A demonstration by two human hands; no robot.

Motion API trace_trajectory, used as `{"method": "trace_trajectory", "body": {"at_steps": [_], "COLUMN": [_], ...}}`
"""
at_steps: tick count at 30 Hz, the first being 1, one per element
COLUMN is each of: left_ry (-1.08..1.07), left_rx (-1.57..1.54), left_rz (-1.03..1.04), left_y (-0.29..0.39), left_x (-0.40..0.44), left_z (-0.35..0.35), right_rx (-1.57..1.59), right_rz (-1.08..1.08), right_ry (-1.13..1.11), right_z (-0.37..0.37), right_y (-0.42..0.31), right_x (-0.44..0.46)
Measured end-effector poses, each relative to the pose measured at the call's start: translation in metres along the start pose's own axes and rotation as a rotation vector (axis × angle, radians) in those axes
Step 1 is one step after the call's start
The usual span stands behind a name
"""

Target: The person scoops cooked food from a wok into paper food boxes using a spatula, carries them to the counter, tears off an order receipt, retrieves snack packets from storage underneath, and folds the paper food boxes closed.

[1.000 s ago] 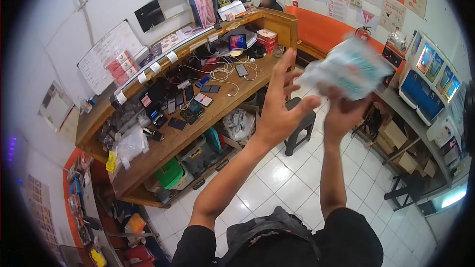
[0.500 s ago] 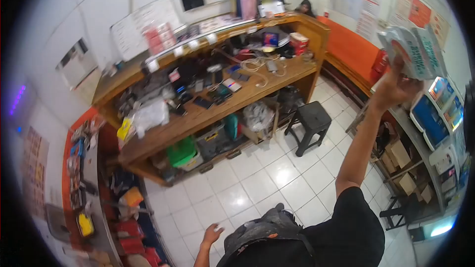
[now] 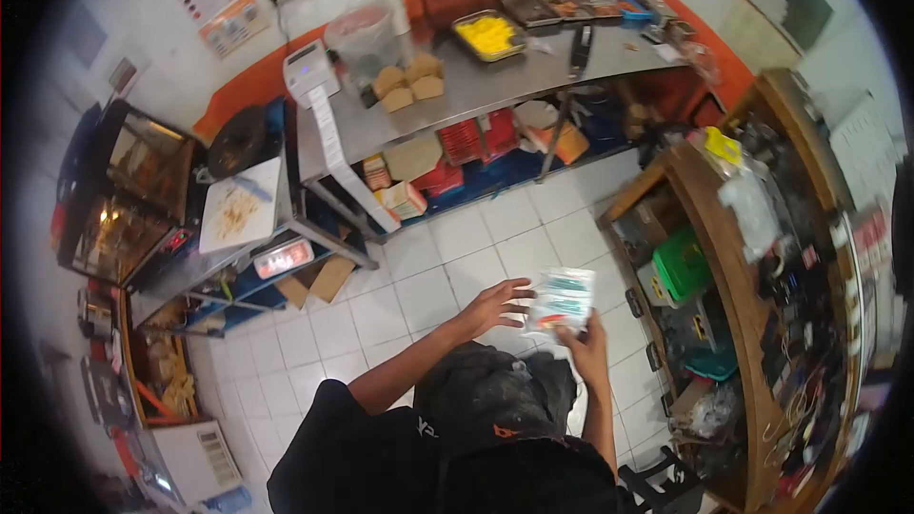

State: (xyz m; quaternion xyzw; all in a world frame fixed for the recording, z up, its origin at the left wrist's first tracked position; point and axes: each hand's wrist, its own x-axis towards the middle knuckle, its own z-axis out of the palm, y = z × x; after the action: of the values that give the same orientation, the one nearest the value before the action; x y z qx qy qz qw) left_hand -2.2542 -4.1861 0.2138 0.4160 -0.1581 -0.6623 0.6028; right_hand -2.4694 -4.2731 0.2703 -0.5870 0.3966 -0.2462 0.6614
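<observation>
My right hand [image 3: 587, 350] grips a white plastic packet [image 3: 564, 297] with green print and a small red and yellow patch, thumb on its near face. The packet is held over the tiled floor, in front of my body. Beside its left edge, my left hand [image 3: 493, 309] has its fingers spread. Whether those fingertips touch the packet, I cannot tell.
A steel counter [image 3: 381, 128] ahead carries a tray of yellow food [image 3: 489, 35], paper boxes and a printer [image 3: 309, 71]. To the left are a cutting board [image 3: 240, 205] and a glass display case [image 3: 133, 195]. A cluttered wooden desk [image 3: 709, 219] and black stool [image 3: 666, 487] are at right.
My view has turned left, from the desk to the steel counter. The packet has come down from high on the right to in front of me, and my left hand has risen beside it.
</observation>
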Motion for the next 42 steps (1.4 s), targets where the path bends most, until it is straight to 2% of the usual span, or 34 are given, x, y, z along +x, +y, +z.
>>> {"method": "trace_trajectory", "body": {"at_steps": [1, 2, 3, 4, 5, 6, 7, 10, 12, 13, 15, 16, 18, 20, 22, 23, 25, 26, 28, 30, 32, 34, 35, 36, 38, 39, 41, 42], "left_ry": [-0.019, 0.008, 0.062, 0.111, 0.223, 0.238, 0.327, 0.516, 0.588, 0.611, 0.825, 0.845, 0.986, 1.040, 1.189, 1.225, 1.242, 1.249, 1.255, 1.286, 1.247, 1.263, 1.218, 1.201, 1.127, 1.116, 0.987, 0.970], "left_rx": [-0.153, -0.166, -0.130, -0.090, -0.199, -0.205, -0.270, -0.374, -0.207, -0.218, -0.114, -0.112, -0.223, -0.255, -0.287, -0.326, -0.382, -0.426, -0.407, -0.389, -0.383, -0.107, 0.036, 0.035, 0.200, 0.211, 0.069, 0.086], "left_rz": [0.067, 0.068, 0.117, 0.163, 0.124, 0.137, 0.184, 0.274, 0.407, 0.410, 0.525, 0.536, 0.606, 0.613, 0.574, 0.589, 0.617, 0.645, 0.635, 0.627, 0.647, 0.572, 0.456, 0.448, 0.350, 0.332, 0.551, 0.547], "left_y": [0.000, 0.006, 0.015, 0.024, 0.026, 0.041, 0.057, 0.089, 0.119, 0.124, 0.150, 0.167, 0.187, 0.205, 0.207, 0.206, 0.209, 0.212, 0.229, 0.241, 0.282, 0.308, 0.308, 0.331, 0.380, 0.389, 0.410, 0.418], "left_x": [0.005, 0.013, 0.026, 0.039, 0.058, 0.073, 0.085, 0.119, 0.141, 0.149, 0.164, 0.165, 0.161, 0.153, 0.149, 0.147, 0.142, 0.139, 0.132, 0.128, 0.133, 0.136, 0.135, 0.139, 0.144, 0.149, 0.159, 0.159], "left_z": [0.001, -0.009, -0.016, -0.021, -0.035, -0.041, -0.049, -0.074, -0.090, -0.094, -0.115, -0.122, -0.117, -0.118, -0.125, -0.134, -0.153, -0.166, -0.195, -0.223, -0.247, -0.278, -0.313, -0.326, -0.336, -0.346, -0.372, -0.381], "right_rx": [0.048, 0.097, -0.037, -0.036, -0.009, 0.015, 0.070, -0.124, -0.209, -0.193, -0.149, -0.131, -0.123, -0.163, -0.300, -0.305, -0.389, -0.394, -0.370, -0.489, -0.583, -0.667, -0.510, -0.518, -0.273, -0.267, -0.169, -0.158], "right_rz": [0.060, 0.122, 0.094, 0.101, 0.094, 0.083, -0.024, 0.125, -0.085, -0.117, -0.262, -0.357, -0.408, -0.492, -0.641, -0.634, -0.382, -0.376, -0.230, -0.262, -0.330, -0.378, -0.190, -0.185, -0.037, -0.022, -0.096, -0.099], "right_ry": [-0.156, -0.304, -0.359, -0.370, -0.328, -0.295, -0.248, -0.130, -0.164, -0.195, -0.269, -0.312, -0.421, -0.360, -0.314, -0.321, -0.368, -0.365, -0.411, -0.436, -0.443, -0.383, -0.388, -0.372, -0.350, -0.333, -0.369, -0.350], "right_z": [0.012, 0.025, 0.021, 0.016, 0.011, 0.008, 0.007, -0.005, 0.001, 0.013, 0.058, 0.086, 0.155, 0.230, 0.291, 0.312, 0.346, 0.355, 0.363, 0.360, 0.365, 0.366, 0.361, 0.362, 0.357, 0.356, 0.360, 0.359], "right_y": [-0.004, -0.008, 0.013, 0.007, -0.004, -0.012, -0.017, -0.050, -0.036, -0.036, -0.040, -0.043, -0.063, -0.073, -0.074, -0.071, -0.074, -0.071, -0.089, -0.090, -0.085, -0.066, -0.069, -0.069, -0.063, -0.061, -0.062, -0.064], "right_x": [0.016, 0.037, 0.062, 0.081, 0.104, 0.131, 0.157, 0.240, 0.319, 0.355, 0.439, 0.479, 0.551, 0.616, 0.672, 0.693, 0.716, 0.720, 0.706, 0.691, 0.694, 0.688, 0.684, 0.689, 0.690, 0.685, 0.683, 0.682]}}
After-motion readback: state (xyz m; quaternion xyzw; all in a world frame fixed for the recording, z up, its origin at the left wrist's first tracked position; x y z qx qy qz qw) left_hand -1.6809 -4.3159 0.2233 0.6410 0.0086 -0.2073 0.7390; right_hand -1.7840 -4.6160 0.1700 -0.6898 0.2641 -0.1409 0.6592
